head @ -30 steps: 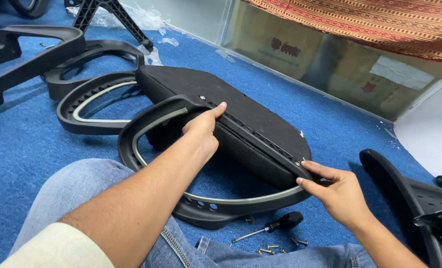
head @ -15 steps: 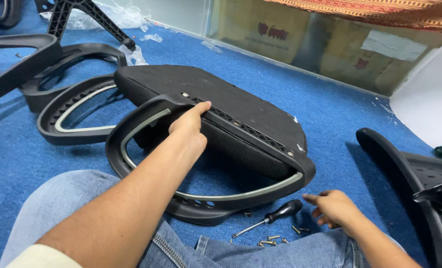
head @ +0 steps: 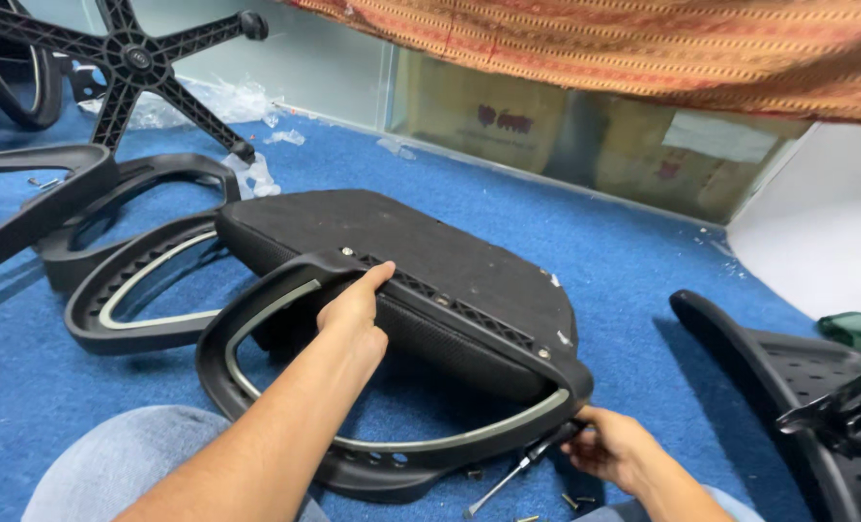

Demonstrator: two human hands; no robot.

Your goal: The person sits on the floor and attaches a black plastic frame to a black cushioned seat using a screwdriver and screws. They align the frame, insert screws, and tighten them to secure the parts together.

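A black chair seat pad [head: 392, 253] lies tilted on the blue carpet with a black loop-shaped armrest [head: 285, 290] against its near edge. My left hand [head: 355, 311] rests on top of that armrest where it meets the seat. Lower right, my right hand [head: 616, 449] is closed around the black handle of a screwdriver [head: 517, 471], whose shaft points down-left toward the carpet. Several small screws [head: 575, 501] lie beside it.
A second black armrest [head: 121, 300] lies left of the seat. A black star-shaped chair base [head: 135, 60] stands at the back left. A perforated black backrest [head: 817, 406] lies at right. Cardboard boxes [head: 488, 121] sit under a striped cloth behind.
My right hand left the seat's right edge, dropped to the carpet and picked up the screwdriver. My left hand stayed on the armrest. The view tilted upward.
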